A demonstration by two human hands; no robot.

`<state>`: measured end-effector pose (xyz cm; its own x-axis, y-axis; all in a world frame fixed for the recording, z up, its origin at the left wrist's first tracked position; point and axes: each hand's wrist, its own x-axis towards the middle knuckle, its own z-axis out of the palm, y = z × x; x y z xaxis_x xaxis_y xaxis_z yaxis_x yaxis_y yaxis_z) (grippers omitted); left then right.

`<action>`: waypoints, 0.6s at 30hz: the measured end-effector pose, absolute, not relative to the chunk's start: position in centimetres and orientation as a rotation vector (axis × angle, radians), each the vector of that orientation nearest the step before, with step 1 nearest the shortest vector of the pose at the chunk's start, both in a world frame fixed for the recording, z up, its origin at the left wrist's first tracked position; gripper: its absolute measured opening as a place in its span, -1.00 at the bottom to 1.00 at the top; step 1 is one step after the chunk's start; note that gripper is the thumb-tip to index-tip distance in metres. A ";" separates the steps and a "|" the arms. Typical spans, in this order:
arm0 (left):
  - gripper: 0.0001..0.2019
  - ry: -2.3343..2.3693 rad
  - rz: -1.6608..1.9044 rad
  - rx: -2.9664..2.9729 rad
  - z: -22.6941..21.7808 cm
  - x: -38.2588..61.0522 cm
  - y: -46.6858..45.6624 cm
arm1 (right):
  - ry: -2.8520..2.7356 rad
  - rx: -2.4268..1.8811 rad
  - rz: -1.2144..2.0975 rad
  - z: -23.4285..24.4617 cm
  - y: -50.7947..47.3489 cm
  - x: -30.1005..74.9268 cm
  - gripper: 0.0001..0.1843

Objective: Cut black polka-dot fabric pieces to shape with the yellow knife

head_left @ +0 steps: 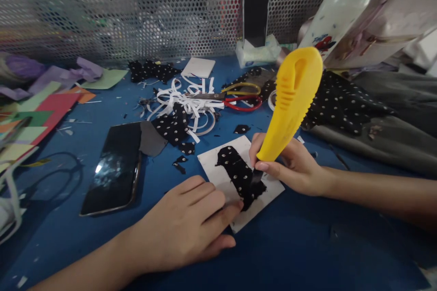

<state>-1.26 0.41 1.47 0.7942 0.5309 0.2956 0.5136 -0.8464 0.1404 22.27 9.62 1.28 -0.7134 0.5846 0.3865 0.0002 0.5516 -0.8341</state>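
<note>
A yellow box cutter (290, 100) is in my right hand (293, 163), its fingers closed round the lower end of the handle. The dark blade points down at a strip of black polka-dot fabric (235, 168) and touches or nearly touches it. This strip lies at a slant on a white square card (218, 163). My left hand (191, 223) rests at the card's near left side, palm down. Its index fingertip presses on the fabric's edge, the thumb is stretched out apart, and nothing is gripped between the fingers.
A phone (114, 168) lies at left. Scissors (225, 96) rest on tangled white strips (177, 100). Polka-dot scraps (172, 125) are scattered behind the card. Another phone (256, 13) stands by a perforated metal panel (153, 13). Coloured papers (41, 113) lie left, dark cloth (341, 104) right.
</note>
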 end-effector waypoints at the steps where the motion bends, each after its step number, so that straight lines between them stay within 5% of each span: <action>1: -0.61 0.855 0.505 2.928 1.5 -1.3 0.4 | -2.144 -0.461 1.148 1.3 9.6 22.2 -0.87; 18: -0.64 0.878 0.529 2.901 1.4 -1.3 0.5 | -2.275 -0.290 1.344 1.9 9.8 22.2 -0.91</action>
<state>-1.27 0.46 1.39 0.7782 0.5488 0.3053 0.5267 -0.8351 0.1589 22.21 9.84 1.90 -0.8629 0.4110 0.2941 -0.0594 0.4953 -0.8667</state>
